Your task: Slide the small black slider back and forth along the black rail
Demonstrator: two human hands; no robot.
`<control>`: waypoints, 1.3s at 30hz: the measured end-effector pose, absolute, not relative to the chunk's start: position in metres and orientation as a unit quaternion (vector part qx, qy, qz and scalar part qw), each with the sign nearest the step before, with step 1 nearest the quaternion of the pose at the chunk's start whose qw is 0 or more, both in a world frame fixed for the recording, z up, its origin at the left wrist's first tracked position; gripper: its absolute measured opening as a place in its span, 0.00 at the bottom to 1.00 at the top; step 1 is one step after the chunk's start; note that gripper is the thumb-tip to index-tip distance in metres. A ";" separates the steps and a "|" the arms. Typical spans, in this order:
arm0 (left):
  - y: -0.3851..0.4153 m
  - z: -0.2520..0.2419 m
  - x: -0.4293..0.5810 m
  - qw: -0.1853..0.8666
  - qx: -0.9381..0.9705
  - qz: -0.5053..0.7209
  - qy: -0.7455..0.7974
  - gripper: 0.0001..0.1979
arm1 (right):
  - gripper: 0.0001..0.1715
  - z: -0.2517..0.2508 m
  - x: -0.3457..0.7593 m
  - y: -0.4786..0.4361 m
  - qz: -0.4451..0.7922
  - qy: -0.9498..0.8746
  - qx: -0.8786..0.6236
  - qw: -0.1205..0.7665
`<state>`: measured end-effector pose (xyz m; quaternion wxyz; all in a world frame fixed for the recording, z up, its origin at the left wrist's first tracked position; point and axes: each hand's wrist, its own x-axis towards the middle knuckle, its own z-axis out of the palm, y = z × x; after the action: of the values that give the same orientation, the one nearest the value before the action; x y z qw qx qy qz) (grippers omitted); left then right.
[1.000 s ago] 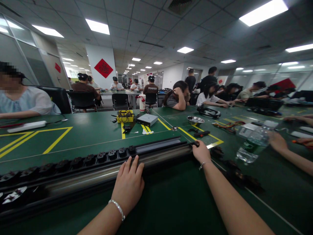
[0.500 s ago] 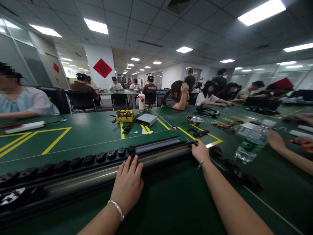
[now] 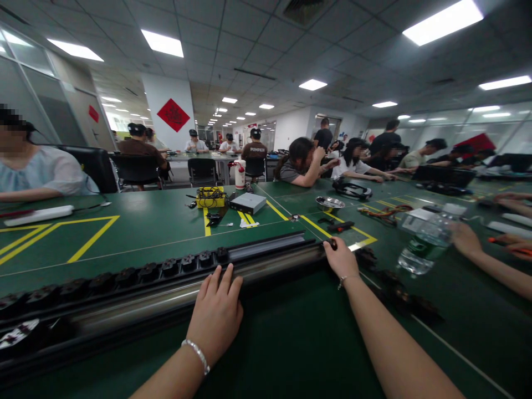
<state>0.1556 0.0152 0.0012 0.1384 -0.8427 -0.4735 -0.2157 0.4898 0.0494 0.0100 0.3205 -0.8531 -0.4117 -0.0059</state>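
A long black and metal bar-shaped device (image 3: 149, 288) with a row of black sockets lies across the green table (image 3: 299, 343) in front of me. My left hand (image 3: 216, 313) rests flat on its middle, fingers stretched out against the metal rail. My right hand (image 3: 341, 257) is curled around the bar's right end, next to a small black knob. Both wrists wear thin bracelets.
A clear water bottle (image 3: 426, 241) lies to the right, near another person's hand (image 3: 465, 238). Black parts (image 3: 399, 299) are strewn right of my arm. Further back sit a yellow box (image 3: 211, 197), a grey box (image 3: 248, 203), a metal bowl (image 3: 331, 203) and seated people.
The view has drifted slightly; my hands hold their places on the bar. People in the background have shifted a little.
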 end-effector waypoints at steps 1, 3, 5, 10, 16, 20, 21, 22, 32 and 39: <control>0.015 0.001 0.156 0.138 -0.843 -0.215 -0.473 0.20 | 0.25 0.011 0.489 0.049 -0.002 -0.405 -0.858 0.314; 0.015 0.001 0.156 0.138 -0.843 -0.212 -0.474 0.20 | 0.25 0.014 0.488 0.049 0.005 -0.392 -0.868 0.303; 0.015 0.002 0.156 0.139 -0.844 -0.209 -0.475 0.20 | 0.25 0.017 0.487 0.049 0.012 -0.388 -0.872 0.297; 0.015 0.003 0.156 0.139 -0.844 -0.205 -0.476 0.20 | 0.24 0.018 0.486 0.051 0.021 -0.390 -0.872 0.296; 0.014 0.003 0.155 0.133 -0.845 -0.205 -0.477 0.19 | 0.24 0.018 0.490 0.052 0.022 -0.376 -0.877 0.299; 0.013 0.003 0.155 0.134 -0.844 -0.208 -0.477 0.19 | 0.25 0.017 0.495 0.052 0.018 -0.370 -0.876 0.309; 0.013 0.003 0.156 0.134 -0.844 -0.208 -0.476 0.19 | 0.25 0.017 0.496 0.052 0.018 -0.372 -0.875 0.309; 0.013 0.003 0.156 0.135 -0.844 -0.208 -0.476 0.19 | 0.24 0.016 0.496 0.052 0.018 -0.373 -0.875 0.308; 0.014 0.002 0.156 0.134 -0.845 -0.205 -0.476 0.18 | 0.25 0.021 0.492 0.050 0.035 -0.363 -0.882 0.299; 0.014 0.003 0.155 0.135 -0.844 -0.205 -0.477 0.19 | 0.24 0.021 0.493 0.051 0.039 -0.360 -0.882 0.302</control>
<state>0.1554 0.0136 0.0032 0.1347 -0.8439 -0.4773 -0.2045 0.4927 0.0508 0.0206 0.3021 -0.8817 -0.3603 0.0386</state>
